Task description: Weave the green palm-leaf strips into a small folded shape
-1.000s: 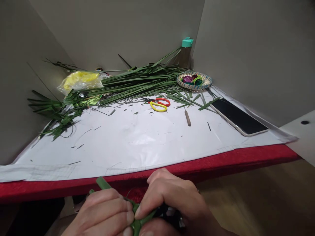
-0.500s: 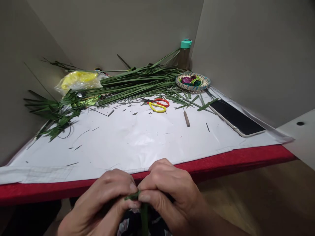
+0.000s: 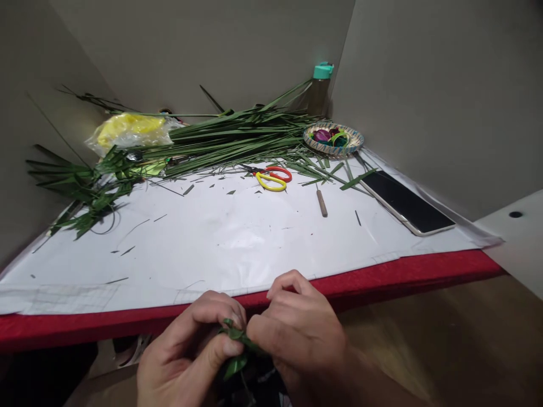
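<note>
Grey walls close the worktop point(image 3: 254, 237) on three sides. Below its red near edge, the left hand point(image 3: 186, 353) and right hand point(image 3: 303, 339) meet, each grip pinched shut on a folded green leaf strip point(image 3: 235, 347). White sheet lies bare from the near edge to mid-worktop. Along the far edge: leaf pile point(image 3: 229, 138), scissors point(image 3: 271, 177); basket point(image 3: 333, 139) and phone point(image 3: 407, 202) toward the right corner.

White sheet point(image 3: 237, 237): scissors point(image 3: 271, 178) beside leaf pile point(image 3: 229, 138), phone point(image 3: 407, 202), basket point(image 3: 333, 139), bottle point(image 3: 319, 90), yellow bag point(image 3: 127, 130).
</note>
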A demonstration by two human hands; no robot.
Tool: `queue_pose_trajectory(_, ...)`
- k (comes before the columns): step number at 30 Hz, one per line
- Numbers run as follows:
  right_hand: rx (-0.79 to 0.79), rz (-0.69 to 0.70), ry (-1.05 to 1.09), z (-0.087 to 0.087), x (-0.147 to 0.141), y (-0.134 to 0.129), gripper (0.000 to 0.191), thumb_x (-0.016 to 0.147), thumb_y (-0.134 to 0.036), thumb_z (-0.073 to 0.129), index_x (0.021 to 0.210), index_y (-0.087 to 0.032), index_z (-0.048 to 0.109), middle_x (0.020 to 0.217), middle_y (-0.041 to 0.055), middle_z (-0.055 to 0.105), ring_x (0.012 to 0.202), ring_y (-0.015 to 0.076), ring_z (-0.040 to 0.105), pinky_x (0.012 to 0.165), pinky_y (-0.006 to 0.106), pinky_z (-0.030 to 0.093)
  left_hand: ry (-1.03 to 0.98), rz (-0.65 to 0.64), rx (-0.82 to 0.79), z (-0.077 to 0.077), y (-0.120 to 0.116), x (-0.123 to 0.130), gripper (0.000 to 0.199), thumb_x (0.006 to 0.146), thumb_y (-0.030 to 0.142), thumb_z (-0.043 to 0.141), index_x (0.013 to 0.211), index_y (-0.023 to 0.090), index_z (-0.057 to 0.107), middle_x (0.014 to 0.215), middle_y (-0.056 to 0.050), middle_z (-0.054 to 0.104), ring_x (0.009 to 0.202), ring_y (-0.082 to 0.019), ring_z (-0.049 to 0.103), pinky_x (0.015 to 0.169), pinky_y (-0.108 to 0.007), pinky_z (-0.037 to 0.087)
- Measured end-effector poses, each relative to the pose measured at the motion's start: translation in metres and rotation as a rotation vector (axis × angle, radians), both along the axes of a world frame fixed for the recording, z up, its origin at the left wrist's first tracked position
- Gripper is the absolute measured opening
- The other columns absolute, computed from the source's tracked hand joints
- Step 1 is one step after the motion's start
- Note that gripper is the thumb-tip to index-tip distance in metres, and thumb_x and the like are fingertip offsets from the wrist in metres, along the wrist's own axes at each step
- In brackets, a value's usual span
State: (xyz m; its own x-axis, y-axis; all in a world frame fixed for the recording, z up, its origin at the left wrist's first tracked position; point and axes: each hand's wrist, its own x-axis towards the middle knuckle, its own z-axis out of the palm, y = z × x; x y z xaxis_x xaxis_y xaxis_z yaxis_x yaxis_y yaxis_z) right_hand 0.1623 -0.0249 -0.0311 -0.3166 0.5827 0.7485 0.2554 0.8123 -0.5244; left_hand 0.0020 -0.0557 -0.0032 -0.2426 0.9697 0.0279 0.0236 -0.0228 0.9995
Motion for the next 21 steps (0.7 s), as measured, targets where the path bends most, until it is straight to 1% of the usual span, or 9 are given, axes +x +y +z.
queue_pose_trajectory(2, -0.139, 0.032, 0.05, 0.001, 0.001, -0.003, 0.019, 0.097, -0.011, 0.045, 0.084, -0.02, 0.056, 0.064, -0.008, 0.049, 0.057, 0.0087, 0.041, 0.07, 0.028, 0.041, -0.031, -0.032, -0.032, -0.001, 0.0, -0.001, 0.014, 0.069, 0.033, 0.092, 0.071, 0.026, 0.081, 0.067, 0.0, 0.074, 0.06, -0.019, 0.071, 0.053, -0.024, 0.061)
queue_pose_trajectory(4, -0.273, 0.062, 0.067, 0.008, 0.004, -0.005, 0.021, 0.103, -0.014, 0.047, 0.085, -0.02, 0.058, 0.07, -0.0059, 0.059, 0.064, 0.0085, 0.05, 0.069, 0.024, 0.044, -0.05, -0.071, -0.047, 0.0, 0.001, -0.002, 0.01, 0.071, 0.031, 0.092, 0.076, 0.028, 0.084, 0.071, 0.001, 0.077, 0.059, -0.016, 0.072, 0.054, -0.018, 0.06)
queue_pose_trajectory(6, -0.349, 0.066, 0.065, 0.016, 0.006, -0.007, 0.023, 0.106, -0.016, 0.049, 0.087, -0.02, 0.06, 0.073, -0.005, 0.063, 0.068, 0.0087, 0.055, 0.066, 0.022, 0.045, -0.062, -0.106, -0.031, 0.0, 0.002, -0.002, 0.01, 0.072, 0.03, 0.092, 0.079, 0.03, 0.085, 0.079, 0.001, 0.079, 0.069, -0.015, 0.075, 0.061, -0.015, 0.061)
queue_pose_trajectory(8, -0.337, 0.044, 0.036, 0.021, 0.008, -0.007, 0.024, 0.107, -0.017, 0.047, 0.087, -0.021, 0.06, 0.072, -0.0053, 0.063, 0.067, 0.0091, 0.056, 0.063, 0.022, 0.044, -0.083, -0.124, -0.001, -0.002, 0.002, -0.003, 0.009, 0.074, 0.03, 0.091, 0.078, 0.032, 0.083, 0.085, 0.003, 0.077, 0.073, -0.014, 0.075, 0.066, -0.014, 0.061)
queue_pose_trajectory(10, -0.328, 0.042, 0.011, 0.023, 0.007, -0.007, 0.025, 0.105, -0.016, 0.046, 0.085, -0.021, 0.06, 0.07, -0.0056, 0.063, 0.065, 0.0095, 0.054, 0.065, 0.023, 0.044, -0.107, -0.116, 0.002, -0.004, 0.001, -0.003, 0.01, 0.076, 0.03, 0.09, 0.077, 0.032, 0.08, 0.084, 0.005, 0.074, 0.071, -0.012, 0.072, 0.065, -0.014, 0.061)
queue_pose_trajectory(13, -0.323, 0.083, -0.008, 0.021, 0.006, -0.005, 0.026, 0.1, -0.011, 0.044, 0.078, -0.02, 0.055, 0.066, -0.0064, 0.058, 0.06, 0.0085, 0.047, 0.068, 0.026, 0.042, -0.122, -0.097, -0.022, -0.009, -0.002, -0.004, 0.011, 0.079, 0.03, 0.088, 0.078, 0.03, 0.077, 0.081, 0.005, 0.072, 0.07, -0.012, 0.068, 0.065, -0.016, 0.06)
queue_pose_trajectory(16, -0.268, 0.077, 0.009, 0.017, 0.004, -0.006, 0.027, 0.098, -0.009, 0.043, 0.073, -0.02, 0.049, 0.063, -0.0077, 0.049, 0.056, 0.0076, 0.039, 0.067, 0.029, 0.037, -0.13, -0.096, -0.031, -0.01, -0.004, -0.004, 0.011, 0.081, 0.032, 0.086, 0.078, 0.029, 0.076, 0.079, 0.005, 0.07, 0.07, -0.013, 0.067, 0.064, -0.016, 0.058)
queue_pose_trajectory(19, -0.241, 0.047, 0.053, 0.014, 0.004, -0.009, 0.026, 0.098, -0.011, 0.042, 0.074, -0.02, 0.047, 0.063, -0.0076, 0.046, 0.055, 0.0077, 0.037, 0.066, 0.03, 0.034, -0.126, -0.104, -0.041, -0.008, -0.004, -0.002, 0.013, 0.08, 0.033, 0.086, 0.074, 0.028, 0.076, 0.074, 0.004, 0.069, 0.067, -0.013, 0.067, 0.06, -0.015, 0.057)
queue_pose_trajectory(21, -0.259, 0.031, 0.08, 0.012, 0.006, -0.012, 0.025, 0.098, -0.012, 0.044, 0.075, -0.02, 0.047, 0.064, -0.0073, 0.045, 0.057, 0.008, 0.038, 0.067, 0.03, 0.034, -0.121, -0.108, -0.068, -0.006, -0.003, 0.0, 0.013, 0.079, 0.033, 0.087, 0.074, 0.028, 0.077, 0.074, 0.004, 0.07, 0.067, -0.012, 0.067, 0.061, -0.014, 0.056)
